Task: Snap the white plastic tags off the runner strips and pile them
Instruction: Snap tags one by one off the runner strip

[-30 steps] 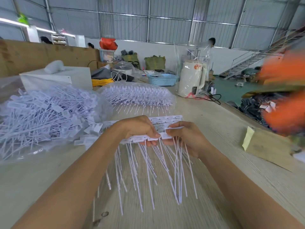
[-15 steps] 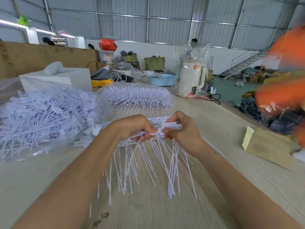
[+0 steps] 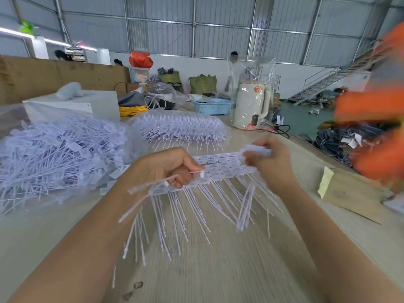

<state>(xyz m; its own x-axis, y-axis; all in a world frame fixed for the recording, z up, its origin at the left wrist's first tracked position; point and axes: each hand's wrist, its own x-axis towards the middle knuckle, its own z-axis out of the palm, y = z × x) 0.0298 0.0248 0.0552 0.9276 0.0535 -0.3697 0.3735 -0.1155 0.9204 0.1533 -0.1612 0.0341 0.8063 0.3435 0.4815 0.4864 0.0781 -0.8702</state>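
A white runner strip (image 3: 218,166) with rows of tags and long thin tails hangs over the wooden table (image 3: 218,270). My left hand (image 3: 166,167) grips its left end, fingers curled round the strip. My right hand (image 3: 269,165) pinches a small bunch of snapped tags (image 3: 255,153), blurred, lifted just above the strip's right end; their tails hang below the hand. A big heap of loose white tags (image 3: 56,154) lies on clear plastic at the left.
A stack of whole strips in a clear bag (image 3: 181,127) lies behind my hands. A white box (image 3: 87,106), a blue basket (image 3: 212,106) and a cream kettle (image 3: 251,106) stand further back. A cardboard piece (image 3: 354,193) is at the right; blurred orange shapes (image 3: 376,132) are at the right edge.
My right hand has pulled a bunch of tags up and to the right, off the strip. My left hand has kept hold of the strip's left end, which has tilted.
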